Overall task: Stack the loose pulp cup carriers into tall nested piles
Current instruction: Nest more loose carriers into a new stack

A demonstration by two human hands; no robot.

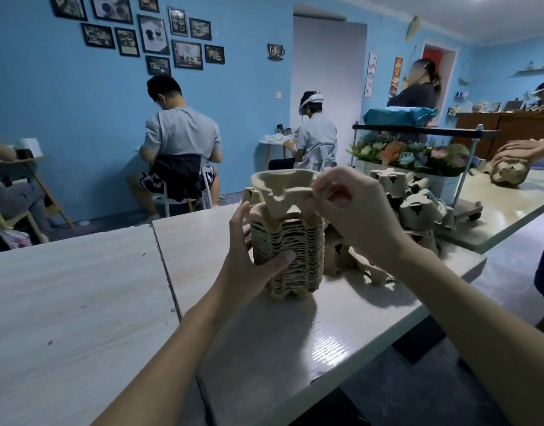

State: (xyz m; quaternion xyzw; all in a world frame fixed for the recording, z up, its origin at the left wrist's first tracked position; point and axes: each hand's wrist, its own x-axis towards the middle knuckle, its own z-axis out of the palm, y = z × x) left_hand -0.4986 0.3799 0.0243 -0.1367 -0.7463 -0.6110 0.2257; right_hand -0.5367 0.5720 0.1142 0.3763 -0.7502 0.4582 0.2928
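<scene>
my left hand (255, 259) wraps the tall nested pile (290, 253) mid-table (295, 339); my right hand (353, 210) pinches a carrier (283, 186) over its top, loose carriers (415, 204) lying far right.

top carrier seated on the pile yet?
No. The top carrier, pinched by the right hand, sits tilted above the pile; left hand steadies it.

Nested pile (290, 253) stands on table (295, 339), L hand (252, 256) at its left side, R hand (353, 210) w/ top carrier (283, 187) above; loose carriers (412, 198) right & behind.
</scene>
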